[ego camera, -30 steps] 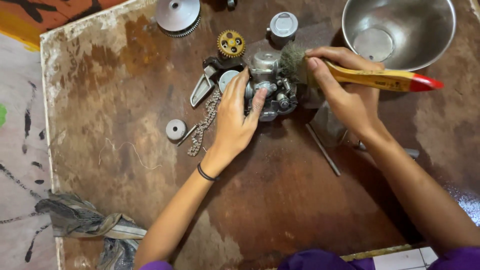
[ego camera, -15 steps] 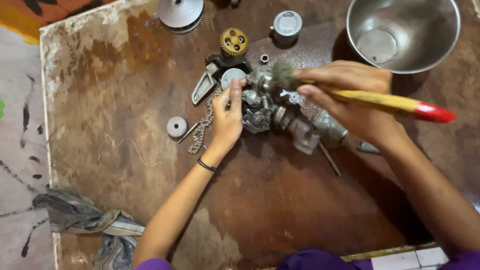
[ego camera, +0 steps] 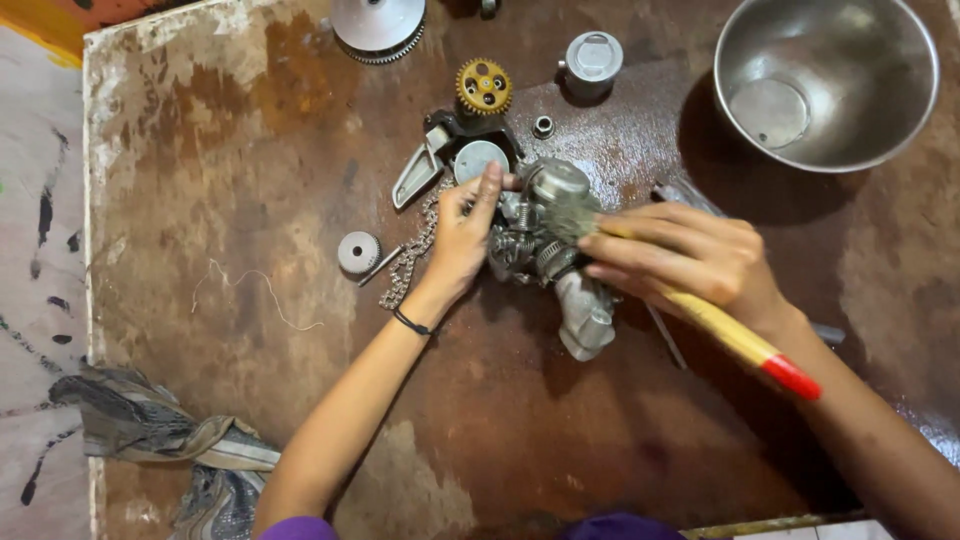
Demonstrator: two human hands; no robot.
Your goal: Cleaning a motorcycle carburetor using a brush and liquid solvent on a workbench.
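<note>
A greasy metal engine part (ego camera: 560,270), with springs and a round cap, lies on a stained brown board (ego camera: 250,170). My left hand (ego camera: 462,240) rests on its left side and steadies it, fingers spread over the top. My right hand (ego camera: 690,262) grips a paintbrush (ego camera: 735,340) with a yellow handle and red end. The bristles press on the top of the part, near the round cap.
A steel bowl (ego camera: 828,85) stands at the back right. A yellow gear (ego camera: 484,86), a small cylinder (ego camera: 592,58), a toothed disc (ego camera: 377,25), a chain (ego camera: 412,255), a small roller (ego camera: 358,251) and a bracket (ego camera: 417,175) lie around. A rag (ego camera: 160,435) hangs at the left front.
My right hand has swung the brush round, so its handle now points down to the right. The engine part has turned under my hands. My left hand stayed on it.
</note>
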